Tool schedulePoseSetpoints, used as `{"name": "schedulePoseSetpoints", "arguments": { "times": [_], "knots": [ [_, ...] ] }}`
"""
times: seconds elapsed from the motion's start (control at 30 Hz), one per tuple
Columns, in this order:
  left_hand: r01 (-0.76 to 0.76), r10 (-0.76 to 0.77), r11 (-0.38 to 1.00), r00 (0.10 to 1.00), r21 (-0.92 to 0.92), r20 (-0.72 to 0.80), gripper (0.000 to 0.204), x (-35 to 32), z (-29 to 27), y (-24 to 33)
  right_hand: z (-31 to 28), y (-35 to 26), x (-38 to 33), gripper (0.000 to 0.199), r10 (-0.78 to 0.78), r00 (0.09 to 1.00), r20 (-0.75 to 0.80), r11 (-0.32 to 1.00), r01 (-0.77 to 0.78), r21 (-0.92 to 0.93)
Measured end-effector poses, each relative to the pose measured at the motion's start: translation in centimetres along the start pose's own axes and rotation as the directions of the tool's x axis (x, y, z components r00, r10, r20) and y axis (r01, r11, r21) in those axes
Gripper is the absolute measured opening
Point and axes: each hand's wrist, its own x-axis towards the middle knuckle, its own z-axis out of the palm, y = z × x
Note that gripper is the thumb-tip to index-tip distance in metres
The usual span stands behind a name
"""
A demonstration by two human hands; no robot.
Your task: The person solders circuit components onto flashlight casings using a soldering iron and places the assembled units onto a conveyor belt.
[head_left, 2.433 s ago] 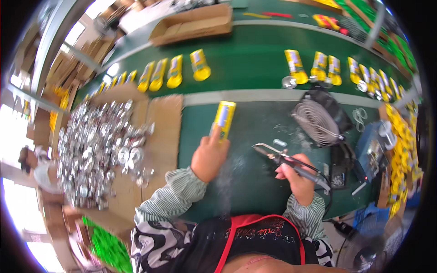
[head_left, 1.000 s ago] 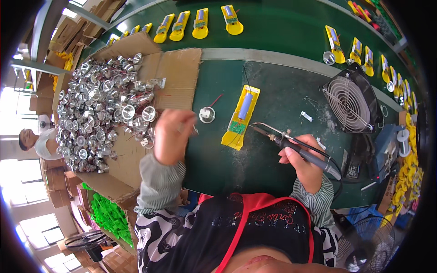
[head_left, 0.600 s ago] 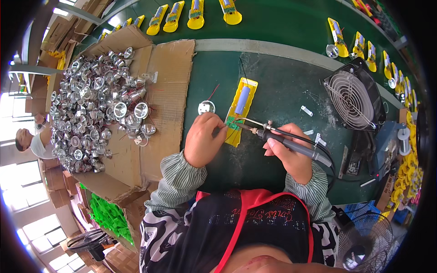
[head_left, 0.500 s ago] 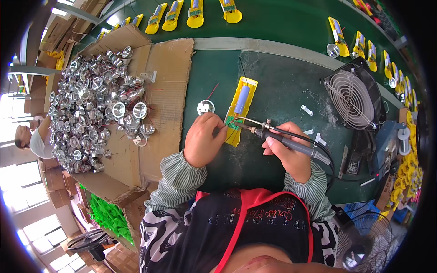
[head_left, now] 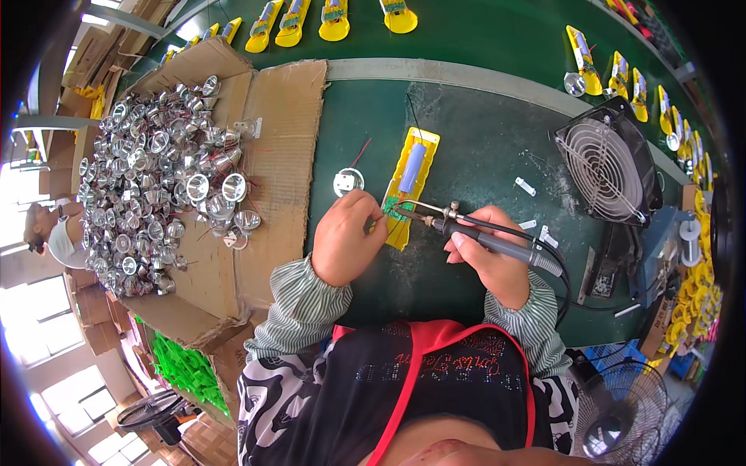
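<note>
A yellow plastic housing (head_left: 401, 234) lies on the green bench, holding a blue cylindrical battery (head_left: 413, 168) and a small green circuit board (head_left: 394, 206). My right hand (head_left: 503, 268) grips a grey soldering iron (head_left: 507, 249) with a thin curved metal tube alongside; its tip reaches the circuit board. At the board's left edge, my left hand (head_left: 340, 242) is closed in a pinch, and what its fingertips hold is too small to make out. Just beyond these fingers sits a round lamp reflector (head_left: 348, 182) with a white piece on it and a red wire sticking up.
An open cardboard box (head_left: 280, 155) heaped with silver reflectors (head_left: 148, 186) stands left. At right are a square metal-grilled fan (head_left: 602, 167), small white pieces (head_left: 525, 186) and a solder spool (head_left: 689, 233). More yellow housings (head_left: 334, 23) line the far side. Another person (head_left: 66, 241) is far left.
The view has shifted slightly. My left fingertips have moved a little at the board's edge; the soldering iron stays on the circuit board.
</note>
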Motion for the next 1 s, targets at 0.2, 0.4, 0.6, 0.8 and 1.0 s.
{"name": "schedulePoseSetpoints", "arguments": {
  "times": [0.2, 0.4, 0.6, 0.8, 1.0],
  "knots": [
    [-0.005, 0.005, 1.0, 1.0, 0.009, 0.0, 0.01, -0.1, -0.1, 0.0, -0.4, -0.7, -0.5, 0.015, 0.009, 1.0, -0.02, 1.0, -0.008, 0.03],
    [-0.029, 0.029, 0.999, 0.999, 0.035, -0.02, 0.01, -0.3, -0.1, 0.0, -1.0, -1.1, -1.4, 0.016, -0.007, 1.0, -0.022, 0.999, 0.006, -0.043],
    [-0.141, 0.142, 0.99, 0.99, 0.027, -0.022, 0.014, -1.8, -1.3, 0.0, -1.4, -1.3, -1.8, 0.016, -0.033, 0.999, -0.029, 0.999, 0.032, -0.022],
    [-0.111, 0.104, 0.992, 0.987, -0.052, -0.121, 0.012, -3.1, -1.6, -0.3, -1.2, -1.2, -1.8, 0.017, -0.045, 0.999, -0.011, 0.999, 0.045, -0.011],
    [-0.064, 0.066, 0.998, 0.989, 0.022, -0.136, 0.007, -1.5, 0.0, 0.5, -1.0, -1.2, -1.8, 0.017, -0.045, 0.999, -0.001, 0.999, 0.045, -0.004]
  ]
}}
